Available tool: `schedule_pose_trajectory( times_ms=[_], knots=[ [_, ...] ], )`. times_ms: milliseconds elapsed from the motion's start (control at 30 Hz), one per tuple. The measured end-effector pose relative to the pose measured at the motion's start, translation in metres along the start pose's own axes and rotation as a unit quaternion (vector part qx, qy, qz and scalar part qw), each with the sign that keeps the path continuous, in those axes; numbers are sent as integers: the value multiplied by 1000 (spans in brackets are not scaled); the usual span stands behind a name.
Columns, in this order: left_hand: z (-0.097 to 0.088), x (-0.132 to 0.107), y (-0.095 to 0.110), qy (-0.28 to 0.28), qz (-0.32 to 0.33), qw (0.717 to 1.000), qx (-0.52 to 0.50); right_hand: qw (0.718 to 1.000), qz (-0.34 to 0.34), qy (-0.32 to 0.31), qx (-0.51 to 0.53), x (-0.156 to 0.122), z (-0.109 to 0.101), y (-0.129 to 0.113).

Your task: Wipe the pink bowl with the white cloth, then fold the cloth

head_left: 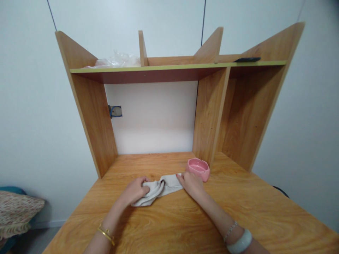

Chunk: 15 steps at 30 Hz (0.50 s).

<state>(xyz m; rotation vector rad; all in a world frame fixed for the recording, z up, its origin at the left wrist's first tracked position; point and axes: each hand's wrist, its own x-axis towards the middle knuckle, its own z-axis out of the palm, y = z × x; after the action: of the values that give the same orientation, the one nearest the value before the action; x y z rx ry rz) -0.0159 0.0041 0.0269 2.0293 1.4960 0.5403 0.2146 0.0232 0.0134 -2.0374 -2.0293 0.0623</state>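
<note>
A light grey cloth [169,184] lies bunched and folded on the wooden desk, stretched between both hands. At its left end, my left hand [135,190] is closed on the fabric, fingers and thumb curled round a fold. My right hand [191,183] grips the cloth's right end, with the thumb on top; its other fingers are partly hidden. Just behind the right hand stands a pink ashtray [198,168] with notches in its rim. I cannot tell whether the hand touches it.
The desk [169,229] carries a wooden hutch with upright dividers [210,116]. On its upper shelf [172,67] lie a clear plastic bag [116,60] and a flat black object [247,59]. An uncovered wall socket box [116,111] sits behind. A patterned cushion [19,210] is at far left.
</note>
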Motion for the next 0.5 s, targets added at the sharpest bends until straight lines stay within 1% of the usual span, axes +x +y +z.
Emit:
schedule_pose_trajectory(
  times_ms=[67, 100, 200, 300, 400, 500],
  knots=[
    [-2, 1, -1, 60, -54, 992, 99, 1000, 3, 0, -9, 0, -1, 0],
    [-4, 1, -1, 79, -72, 985, 136, 1000, 3, -2, -11, 0, 0, 0],
    [-10, 1, -2, 113, -101, 965, 213, 1000, -4, -7, -6, -1, 1, 2],
    [-16, -1, -6, 132, -129, 946, 265, 1000, -19, -13, 15, -2, 4, 5],
    [-20, -3, -12, 154, -152, 932, 291, 999, -28, -21, 39, -1, 7, 7],
    [-18, -2, -16, 212, -143, 914, 314, 998, -32, -20, 51, 1, 8, 9]
  ],
)
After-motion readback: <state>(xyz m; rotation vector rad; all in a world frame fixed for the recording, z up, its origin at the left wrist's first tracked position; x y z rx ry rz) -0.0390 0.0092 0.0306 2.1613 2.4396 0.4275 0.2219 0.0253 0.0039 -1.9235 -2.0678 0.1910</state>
